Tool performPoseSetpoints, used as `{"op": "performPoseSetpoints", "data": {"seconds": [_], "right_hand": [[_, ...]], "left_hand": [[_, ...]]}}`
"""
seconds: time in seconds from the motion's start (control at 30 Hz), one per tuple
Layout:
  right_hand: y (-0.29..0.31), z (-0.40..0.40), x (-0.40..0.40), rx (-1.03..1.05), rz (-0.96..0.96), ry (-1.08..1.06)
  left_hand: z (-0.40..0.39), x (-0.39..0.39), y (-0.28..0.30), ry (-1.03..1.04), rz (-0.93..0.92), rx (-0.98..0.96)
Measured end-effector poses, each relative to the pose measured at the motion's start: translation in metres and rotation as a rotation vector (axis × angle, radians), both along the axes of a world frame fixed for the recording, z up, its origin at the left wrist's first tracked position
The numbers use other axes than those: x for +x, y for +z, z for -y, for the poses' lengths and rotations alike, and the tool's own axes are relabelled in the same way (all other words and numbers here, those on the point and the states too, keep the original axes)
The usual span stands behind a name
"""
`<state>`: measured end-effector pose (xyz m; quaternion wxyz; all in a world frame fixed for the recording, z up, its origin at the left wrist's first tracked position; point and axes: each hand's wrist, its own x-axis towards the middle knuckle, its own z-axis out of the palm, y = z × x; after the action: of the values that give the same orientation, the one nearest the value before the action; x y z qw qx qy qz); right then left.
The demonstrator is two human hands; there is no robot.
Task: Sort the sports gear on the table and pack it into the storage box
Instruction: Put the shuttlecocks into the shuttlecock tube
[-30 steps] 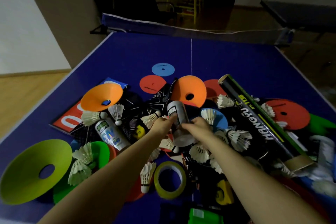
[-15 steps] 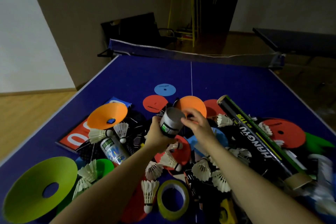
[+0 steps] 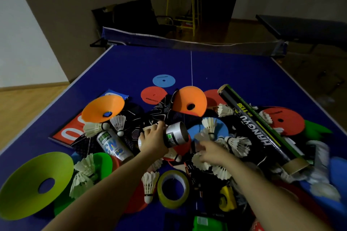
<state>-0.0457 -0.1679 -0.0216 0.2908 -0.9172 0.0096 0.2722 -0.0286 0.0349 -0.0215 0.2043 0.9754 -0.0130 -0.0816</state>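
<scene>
- My left hand [image 3: 153, 141] grips a short silver cardboard tube [image 3: 175, 134], fingers curled round its body; it is held just above the heap, open end facing right, and its small green label is too small for me to read.
- My right hand [image 3: 211, 153] reaches down into the white feather shuttlecocks [image 3: 238, 144] just right of the tube; the fingers are blurred, so I cannot tell whether they hold anything.
- The long black shuttlecock tube [image 3: 257, 127] lies slanted on the right side of the heap, printed "HANGYU" in white, with yellow-green characters I cannot make out.
- A white spray can [image 3: 113, 145] lies left of my left hand; its blue lettering is unclear.
- A red board [image 3: 68, 133] with large white "0" digits pokes out under the orange plastic disc cone [image 3: 103, 108].
- A roll of yellow tape [image 3: 173, 188] lies flat between my forearms, a single shuttlecock [image 3: 149, 185] just beside it.
- A lime-green disc cone [image 3: 35, 184] sits at near left on the blue table-tennis table [image 3: 131, 65].
</scene>
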Motion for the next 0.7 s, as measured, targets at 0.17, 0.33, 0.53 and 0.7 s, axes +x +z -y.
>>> {"op": "performPoseSetpoints", "data": {"seconds": [0.17,0.33,0.53,0.7], "right_hand": [[-0.014,0.001,0.001,-0.082,0.353,-0.120],[0.006,-0.001,0.009,0.251,0.543,-0.493],[0.022,-0.014,0.016,0.529,0.482,-0.674],[0.022,-0.024,0.011,0.533,0.261,-0.567]], "left_hand": [[0.004,-0.002,-0.006,-0.018,0.049,-0.012],[0.005,-0.006,-0.006,-0.035,0.123,0.049],[0.021,-0.006,0.001,-0.047,0.148,0.001],[0.044,-0.008,0.015,-0.060,0.166,-0.061]]}}
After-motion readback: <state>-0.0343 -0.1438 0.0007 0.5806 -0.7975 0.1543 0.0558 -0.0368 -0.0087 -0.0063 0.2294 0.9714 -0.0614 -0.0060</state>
